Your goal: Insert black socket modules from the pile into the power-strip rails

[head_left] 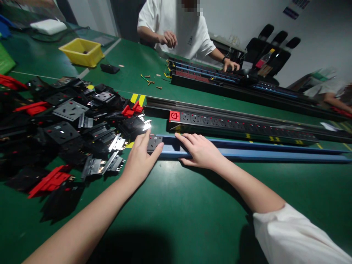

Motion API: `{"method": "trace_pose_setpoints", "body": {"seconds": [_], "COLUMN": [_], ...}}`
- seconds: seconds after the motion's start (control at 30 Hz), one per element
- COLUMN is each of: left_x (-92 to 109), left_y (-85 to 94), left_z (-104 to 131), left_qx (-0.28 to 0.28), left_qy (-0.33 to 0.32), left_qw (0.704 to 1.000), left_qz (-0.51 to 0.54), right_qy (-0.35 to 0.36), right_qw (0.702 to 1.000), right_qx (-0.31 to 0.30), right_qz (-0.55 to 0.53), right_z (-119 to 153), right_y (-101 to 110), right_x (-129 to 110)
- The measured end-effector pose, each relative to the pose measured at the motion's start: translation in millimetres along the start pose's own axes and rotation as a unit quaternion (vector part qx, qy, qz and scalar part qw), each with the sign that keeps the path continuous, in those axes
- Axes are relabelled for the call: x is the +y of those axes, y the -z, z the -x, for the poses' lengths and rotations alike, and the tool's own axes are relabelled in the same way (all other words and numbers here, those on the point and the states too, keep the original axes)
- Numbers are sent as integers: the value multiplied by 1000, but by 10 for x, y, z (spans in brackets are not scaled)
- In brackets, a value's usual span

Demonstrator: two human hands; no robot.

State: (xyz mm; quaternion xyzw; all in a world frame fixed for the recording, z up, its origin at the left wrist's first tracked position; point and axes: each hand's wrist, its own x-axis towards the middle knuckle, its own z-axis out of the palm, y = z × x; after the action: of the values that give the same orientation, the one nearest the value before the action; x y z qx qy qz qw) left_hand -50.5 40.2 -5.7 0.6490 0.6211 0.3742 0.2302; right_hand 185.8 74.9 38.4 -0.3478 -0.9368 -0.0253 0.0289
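Note:
A long blue channel (247,154) lies across the green table. At its left end is a black socket module (155,143), with my left hand (141,156) closed on it, thumb on the near side and fingers beyond. Farther right, my right hand (199,150) spans the channel's two edges; a small greyish piece shows partly under its fingers. Just beyond the blue channel rests a black strip of sockets (233,126) with a red socket (174,116) at its left end.
Loose black and red socket modules (63,134) are heaped at the left. A yellow bin (82,52) stands behind them. Across the table, a person (176,29) has a hand on more long strips (209,82). Several screws (150,83) lie in front of that person.

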Motion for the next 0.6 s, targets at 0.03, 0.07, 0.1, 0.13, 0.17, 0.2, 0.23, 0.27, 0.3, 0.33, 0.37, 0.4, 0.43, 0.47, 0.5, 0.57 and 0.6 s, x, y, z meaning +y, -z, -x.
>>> {"method": "trace_pose_setpoints", "body": {"seconds": [0.03, 0.07, 0.1, 0.13, 0.17, 0.2, 0.23, 0.27, 0.3, 0.33, 0.37, 0.4, 0.43, 0.47, 0.5, 0.57, 0.6], "left_x": [2, 8, 16, 27, 37, 48, 56, 63, 67, 70, 71, 72, 74, 77, 81, 95, 103], "left_y": [-11, -23, -36, -48, -58, -65, -69, -71, -71, -69, -64, -59, -52, -44, -34, -15, -5], "left_z": [3, 7, 12, 18, 23, 28, 32, 34, 36, 35, 34, 31, 28, 24, 19, 9, 5], "left_qx": [-9, -19, -29, -34, -33, -27, -21, -15, -10, -6, -4, -5, -8, -13, -22, -43, -53], "left_qy": [-10, -20, -28, -33, -34, -33, -31, -27, -21, -12, -4, 4, 9, 12, 13, 10, 8], "left_qw": [1000, 1000, 999, 999, 998, 998, 999, 999, 999, 1000, 1000, 1000, 999, 997, 996, 994, 994], "left_qz": [-4, -11, -18, -26, -33, -37, -39, -37, -31, -17, 3, 27, 51, 71, 84, 96, 99], "right_qy": [-1, -1, 0, 0, 1, 0, 0, -1, -2, -2, -2, -1, 1, 3, 5, 6, 7], "right_qw": [1000, 1000, 1000, 1000, 1000, 1000, 1000, 1000, 1000, 1000, 1000, 1000, 1000, 1000, 1000, 999, 999], "right_qx": [1, 1, 0, -1, -1, -1, -2, -2, -1, -1, -1, -1, -1, -1, 0, 4, 8], "right_qz": [2, 3, 4, 4, 4, 3, 1, 0, 0, -2, -4, -6, -10, -14, -19, -34, -44], "right_z": [-1, -4, -6, -8, -10, -11, -12, -11, -9, -6, -4, -1, 1, 2, 3, 3, 3], "right_y": [2, 3, 4, 5, 6, 7, 8, 9, 11, 12, 14, 15, 16, 16, 15, 11, 9], "right_x": [-2, -4, -5, -5, -5, -4, -4, -3, -3, -2, -1, 1, 3, 8, 13, 28, 36]}}
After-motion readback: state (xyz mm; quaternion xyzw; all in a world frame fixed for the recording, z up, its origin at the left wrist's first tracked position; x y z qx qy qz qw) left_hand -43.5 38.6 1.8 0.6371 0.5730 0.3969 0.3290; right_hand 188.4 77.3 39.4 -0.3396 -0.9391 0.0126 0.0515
